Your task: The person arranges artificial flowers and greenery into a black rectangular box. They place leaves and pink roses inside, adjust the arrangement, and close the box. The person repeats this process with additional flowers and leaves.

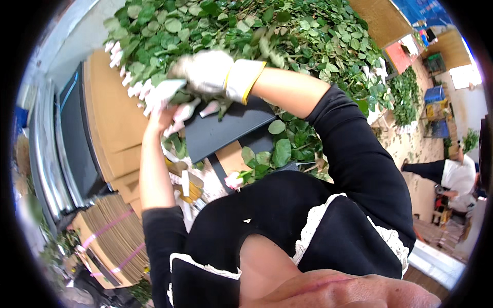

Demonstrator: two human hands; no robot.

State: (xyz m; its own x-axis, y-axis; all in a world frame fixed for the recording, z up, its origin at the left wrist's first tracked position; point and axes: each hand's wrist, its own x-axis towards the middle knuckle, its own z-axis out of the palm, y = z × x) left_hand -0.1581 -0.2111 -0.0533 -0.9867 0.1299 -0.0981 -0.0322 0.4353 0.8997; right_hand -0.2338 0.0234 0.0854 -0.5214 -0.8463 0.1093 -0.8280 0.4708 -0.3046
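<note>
My right hand (204, 72), in a white glove with yellow trim, reaches over the dark grey board (228, 133) into a heap of leafy rose stems (287, 25). Its fingers are smeared by motion, so their grip is unclear. Just below and left of it is my left hand (163, 100), its fingertips in light covering, curled at greenery and pale pink-white wrapped rose heads (183, 113); what it grips is hard to make out. More white-wrapped heads (134, 87) line the heap's left edge. A pink rose (233, 179) lies below the board, near my body.
Brown cardboard sheets (115, 128) stand at left, beside metal rails (54, 138) and strapped flat cartons (110, 241). At right, another person (454, 177) in white top and dark trousers is on the leaf-strewn floor (416, 149), near colored crates (436, 110) and more stems (403, 92).
</note>
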